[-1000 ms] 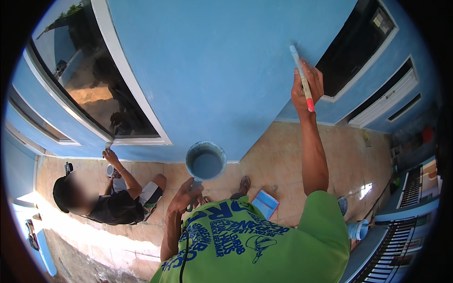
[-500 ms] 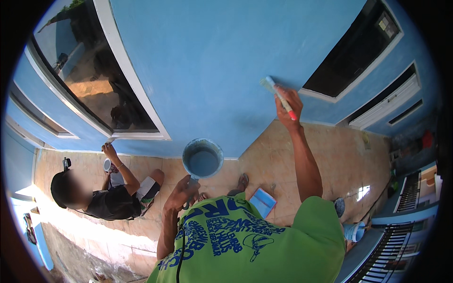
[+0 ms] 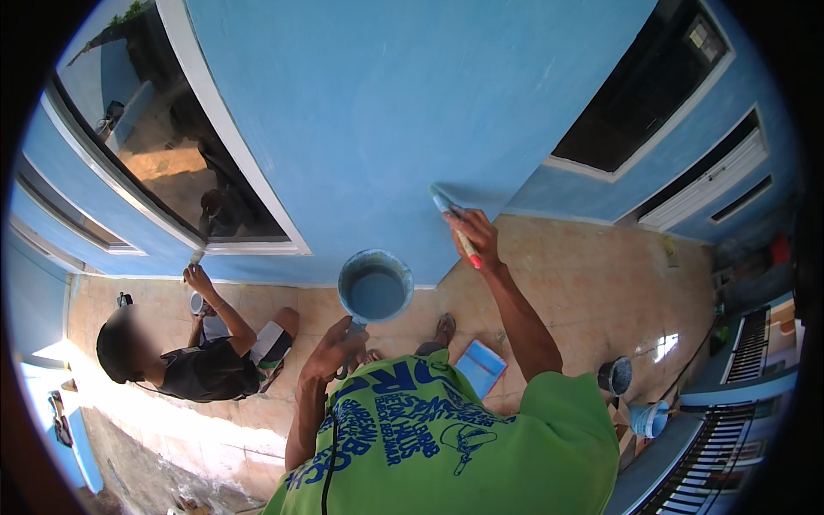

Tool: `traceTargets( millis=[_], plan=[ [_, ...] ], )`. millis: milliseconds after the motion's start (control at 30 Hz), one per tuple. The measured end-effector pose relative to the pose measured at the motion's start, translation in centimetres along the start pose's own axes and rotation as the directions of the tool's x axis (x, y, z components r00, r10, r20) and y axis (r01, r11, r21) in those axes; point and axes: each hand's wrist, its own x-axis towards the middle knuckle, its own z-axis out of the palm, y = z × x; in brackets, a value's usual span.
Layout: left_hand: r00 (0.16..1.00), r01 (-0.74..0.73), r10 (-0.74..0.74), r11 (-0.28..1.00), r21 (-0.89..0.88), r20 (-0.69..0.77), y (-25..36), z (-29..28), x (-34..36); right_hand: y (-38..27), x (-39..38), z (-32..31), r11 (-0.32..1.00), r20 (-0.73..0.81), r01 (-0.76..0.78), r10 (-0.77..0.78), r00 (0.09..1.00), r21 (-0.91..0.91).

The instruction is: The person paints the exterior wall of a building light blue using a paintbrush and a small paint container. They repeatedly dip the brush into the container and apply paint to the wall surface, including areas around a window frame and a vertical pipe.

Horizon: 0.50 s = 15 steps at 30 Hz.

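My right hand (image 3: 478, 236) grips a paintbrush (image 3: 464, 241) by its pale handle with a red end. Its blue-coated bristles meet the light blue wall (image 3: 369, 112), low and close to the corner. My left hand (image 3: 333, 351) is closed around the handle of a round dipper (image 3: 375, 286), which I hold upright in front of the wall. Bluish paint lies inside it, and dried paint coats the rim. The dipper hangs below and to the left of the brush, apart from it.
A co-worker (image 3: 202, 365) sits at left, brushing under a white-framed window (image 3: 232, 247) and holding a small cup (image 3: 196, 302). A blue tray (image 3: 481, 369) lies on the tiled floor (image 3: 566, 283) by my feet. A dark bucket (image 3: 614, 376) and a light blue bucket (image 3: 649, 419) stand at right.
My right hand has carried the paintbrush down and to the left along the wall. The dipper in my left hand has shifted slightly right in view.
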Motion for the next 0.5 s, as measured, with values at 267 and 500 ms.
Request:
traceTargets(
  millis=[267,500],
  plan=[
    [1.000,-0.023,0.022,0.999,-0.041,-0.007,-0.6,0.5,-0.2,0.6,7.5,-5.3,0.965,-0.615,-0.173,0.017,0.788,-0.195],
    [1.000,0.005,-0.005,1.000,-0.019,0.018,-0.1,0.2,0.2,-2.8,8.3,-1.0,0.998,-0.215,-0.039,0.025,0.976,-0.059]
  ],
)
